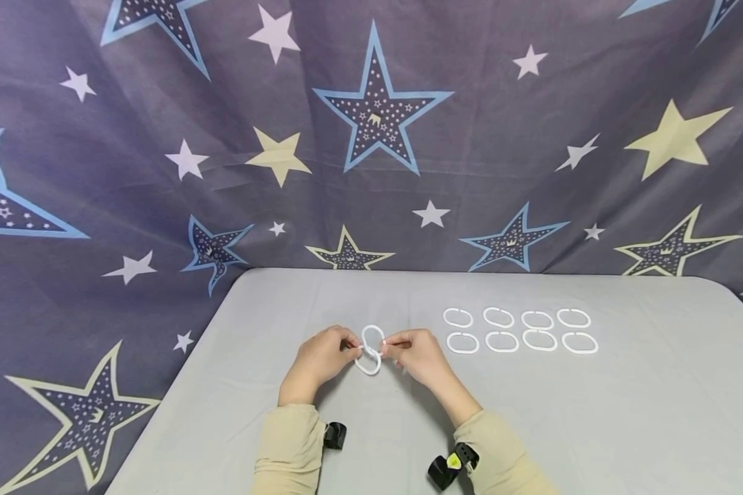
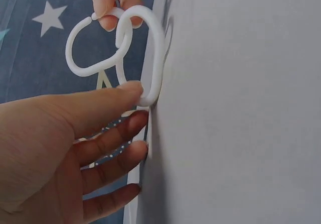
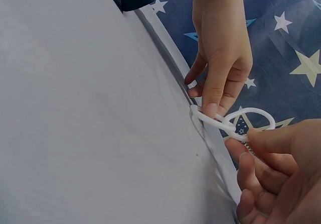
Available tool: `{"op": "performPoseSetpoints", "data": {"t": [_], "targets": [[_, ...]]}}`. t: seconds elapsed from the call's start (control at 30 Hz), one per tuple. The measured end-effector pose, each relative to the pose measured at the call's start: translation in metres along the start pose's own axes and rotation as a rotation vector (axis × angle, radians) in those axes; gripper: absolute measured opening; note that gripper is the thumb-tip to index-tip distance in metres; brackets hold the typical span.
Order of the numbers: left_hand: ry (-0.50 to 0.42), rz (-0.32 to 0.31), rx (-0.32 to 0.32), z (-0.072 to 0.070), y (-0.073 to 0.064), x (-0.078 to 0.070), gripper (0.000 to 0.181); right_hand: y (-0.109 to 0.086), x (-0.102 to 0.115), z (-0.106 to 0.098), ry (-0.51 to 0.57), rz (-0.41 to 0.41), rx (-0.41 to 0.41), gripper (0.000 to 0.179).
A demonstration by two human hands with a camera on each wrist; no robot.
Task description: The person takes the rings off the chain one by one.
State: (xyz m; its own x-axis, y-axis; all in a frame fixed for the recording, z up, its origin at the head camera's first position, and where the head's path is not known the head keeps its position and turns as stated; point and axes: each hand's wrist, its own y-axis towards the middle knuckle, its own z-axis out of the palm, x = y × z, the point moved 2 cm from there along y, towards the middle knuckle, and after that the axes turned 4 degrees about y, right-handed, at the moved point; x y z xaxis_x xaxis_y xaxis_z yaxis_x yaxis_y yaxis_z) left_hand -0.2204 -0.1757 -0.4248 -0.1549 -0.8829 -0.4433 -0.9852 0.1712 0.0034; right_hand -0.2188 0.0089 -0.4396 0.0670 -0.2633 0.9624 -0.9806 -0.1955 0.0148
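Two white oval rings, linked through each other, are held up between the hands over the table. My left hand pinches the nearer ring between thumb and forefinger; its other fingers are spread loosely in the left wrist view. The farther ring is pinched by my right hand between thumb and forefinger. A small gap shows in this ring beside the right fingertips. The right wrist view shows both hands close together, with the linked rings between them.
Several loose white oval rings lie flat in two rows on the grey table, right of the hands. A dark star-patterned curtain hangs behind the table. Black wrist devices sit at both cuffs.
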Motion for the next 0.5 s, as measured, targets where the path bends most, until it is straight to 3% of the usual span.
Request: {"op": "performPoseSetpoints", "data": {"t": [0.23,0.5], "targets": [[-0.025,0.028,0.002,-0.0021,0.0013,0.0003,0.006,-0.0005,0.0049,-0.0045,-0.028,-0.005,-0.02,0.013],[-0.059,0.07,-0.055,-0.0043,0.0028,-0.0007,0.009,-0.0009,0.0093,-0.0074,-0.001,-0.048,-0.058,0.011]]}}
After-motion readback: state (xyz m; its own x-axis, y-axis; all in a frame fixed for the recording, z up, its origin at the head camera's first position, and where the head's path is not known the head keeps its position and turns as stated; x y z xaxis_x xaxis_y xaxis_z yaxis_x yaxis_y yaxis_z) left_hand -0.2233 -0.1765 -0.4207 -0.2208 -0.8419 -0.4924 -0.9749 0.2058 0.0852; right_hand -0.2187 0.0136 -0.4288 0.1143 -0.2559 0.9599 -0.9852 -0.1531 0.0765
